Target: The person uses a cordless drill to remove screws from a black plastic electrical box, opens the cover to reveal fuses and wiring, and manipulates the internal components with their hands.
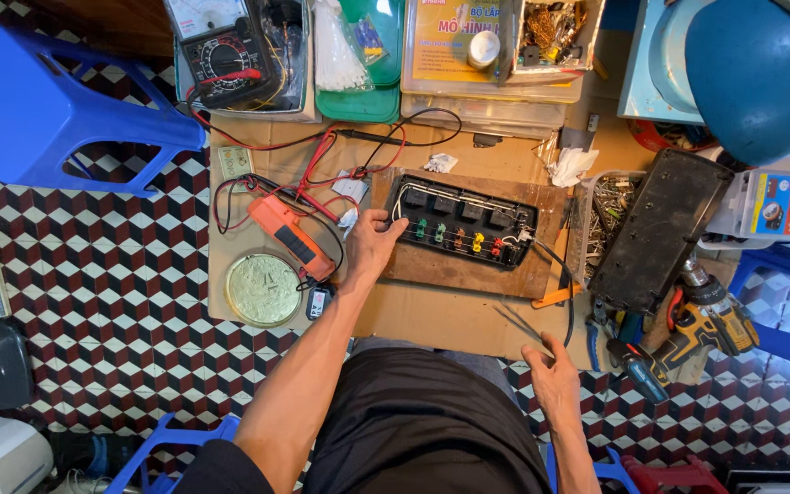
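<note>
while our left hand (372,242) rests with loose fingers on the left end of the black socket strip (462,221), the strip lies opened on a wooden board (454,270) at the middle of the cardboard (432,316) on the floor. our right hand (552,373) hovers nearer, fingers spread wide, holding nothing, just beside a black cable (567,293). left of the board lies an orange meter (291,236); a yellow drill (697,329) lies to the right.
</note>
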